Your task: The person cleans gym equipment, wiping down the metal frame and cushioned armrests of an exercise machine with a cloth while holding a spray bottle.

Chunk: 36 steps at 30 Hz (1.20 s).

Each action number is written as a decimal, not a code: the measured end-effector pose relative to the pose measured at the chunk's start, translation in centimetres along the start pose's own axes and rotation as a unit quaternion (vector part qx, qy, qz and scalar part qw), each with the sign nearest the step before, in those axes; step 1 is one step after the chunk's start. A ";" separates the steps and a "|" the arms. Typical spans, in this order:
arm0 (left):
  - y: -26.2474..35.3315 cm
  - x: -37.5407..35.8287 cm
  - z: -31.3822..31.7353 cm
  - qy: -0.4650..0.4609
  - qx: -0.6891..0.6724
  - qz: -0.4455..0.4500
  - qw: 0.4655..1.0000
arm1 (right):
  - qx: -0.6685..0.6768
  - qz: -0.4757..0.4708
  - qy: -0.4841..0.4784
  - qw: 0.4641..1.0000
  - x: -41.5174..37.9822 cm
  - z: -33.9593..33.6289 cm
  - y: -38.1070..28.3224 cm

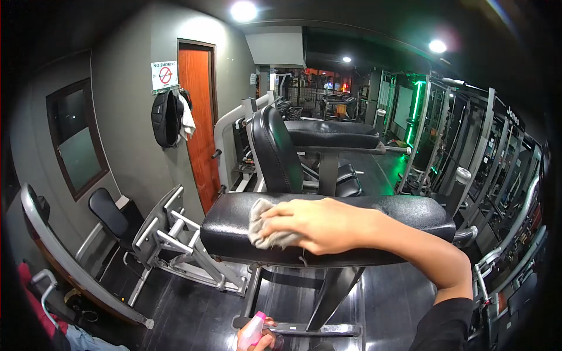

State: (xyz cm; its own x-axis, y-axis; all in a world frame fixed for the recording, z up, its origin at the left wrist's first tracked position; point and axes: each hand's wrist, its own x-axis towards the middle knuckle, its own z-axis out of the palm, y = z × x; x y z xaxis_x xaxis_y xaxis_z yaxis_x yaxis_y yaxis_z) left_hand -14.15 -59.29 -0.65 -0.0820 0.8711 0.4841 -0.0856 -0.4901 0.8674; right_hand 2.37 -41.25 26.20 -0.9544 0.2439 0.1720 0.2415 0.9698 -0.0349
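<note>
My right hand reaches in from the right and is closed around a crumpled grey cloth. The cloth presses against the near edge of a black padded bench, left of its middle. Low in the view, my left hand is wrapped round a small bottle with a bright pink top and a pale body. Its lower part is cut off by the frame edge. The bottle is below the bench, apart from it.
Behind the bench stand an upright black backrest and another padded bench. Metal-framed machines are at left, more racks at right. A black bag hangs beside an orange door. Red fabric and denim show at lower left.
</note>
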 end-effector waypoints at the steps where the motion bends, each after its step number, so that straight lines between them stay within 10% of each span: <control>1: 0.0 0.0 0.0 -0.004 -0.031 -0.029 0.999 | 0.015 0.011 0.017 1.000 -0.2 0.2 0.9; 17: -1.8 -0.3 -0.4 -0.059 -0.034 -0.008 0.998 | -0.067 0.342 -0.092 0.933 4.3 0.6 6.3; 23: 1.5 -0.7 1.0 0.010 0.076 0.039 0.996 | -0.137 0.245 0.002 0.960 0.9 0.4 1.7; 24: 3.7 -0.2 1.6 0.001 -0.081 -0.108 0.991 | -0.140 0.228 0.037 0.963 0.1 0.8 1.1; 36: -1.4 0.2 -0.5 0.011 -0.166 -0.297 0.940 | -0.139 0.227 0.051 0.963 -5.6 -3.1 -7.0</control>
State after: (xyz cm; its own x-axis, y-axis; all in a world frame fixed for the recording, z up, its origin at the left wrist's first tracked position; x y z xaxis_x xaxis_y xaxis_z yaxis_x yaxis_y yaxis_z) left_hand -14.51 -58.41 -1.81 0.0575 0.9951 -0.0798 -0.4286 0.0968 0.8983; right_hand 6.56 -49.42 28.49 -0.7208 0.6265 0.2966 0.6808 0.7203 0.1331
